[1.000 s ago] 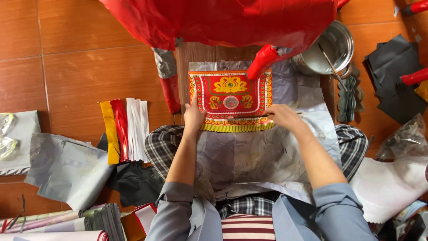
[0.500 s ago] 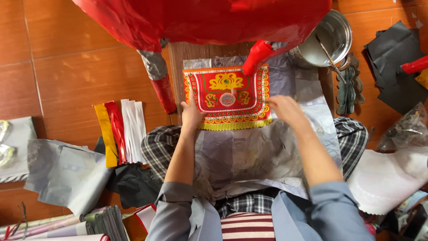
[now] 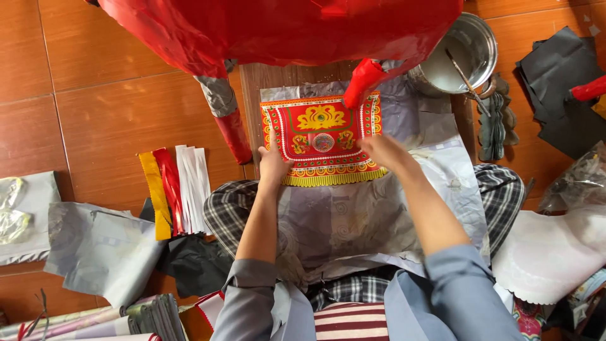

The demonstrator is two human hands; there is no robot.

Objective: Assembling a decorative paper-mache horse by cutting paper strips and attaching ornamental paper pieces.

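The red and gold paper sheet (image 3: 320,136) lies flat at the far edge of the small wooden table (image 3: 251,82), as it did a moment ago; only the view has slid a little. The left hand (image 3: 273,165) stays pressed flat, fingers spread, on the sheet's near left corner. The right hand (image 3: 379,149) presses the near right corner; I cannot tell if its fingers pinch the paper. A big red paper shape (image 3: 278,28) hangs above and hides the table's far end. The metal pot (image 3: 461,53) of white paste sits at the far right corner, partly covered.
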